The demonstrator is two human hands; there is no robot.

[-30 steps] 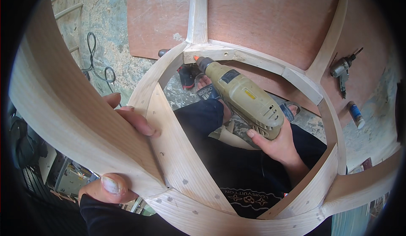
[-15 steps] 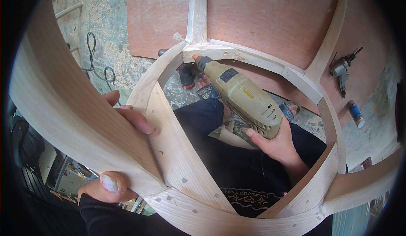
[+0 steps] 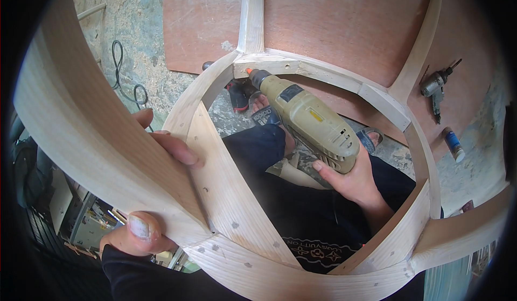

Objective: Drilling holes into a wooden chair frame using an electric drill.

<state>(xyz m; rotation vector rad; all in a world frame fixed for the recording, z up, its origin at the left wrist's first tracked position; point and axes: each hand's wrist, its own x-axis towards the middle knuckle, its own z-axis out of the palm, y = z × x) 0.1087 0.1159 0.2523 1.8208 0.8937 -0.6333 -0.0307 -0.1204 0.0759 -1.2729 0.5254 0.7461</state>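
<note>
Your two-handed grip
Your left hand (image 3: 134, 240) clasps the left leg (image 3: 121, 158); your right hand (image 3: 353, 182) grips the drill (image 3: 312, 119), angled far-left at the wooden frame (image 3: 261, 262).

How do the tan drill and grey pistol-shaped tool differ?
The tan drill is in the right hand; the grey pistol-shaped tool lies on the brown board. The drill points up-left in view, the grey tool up-right. The drill's tip is orange, the grey tool's dark. Both taper frontward.
</note>
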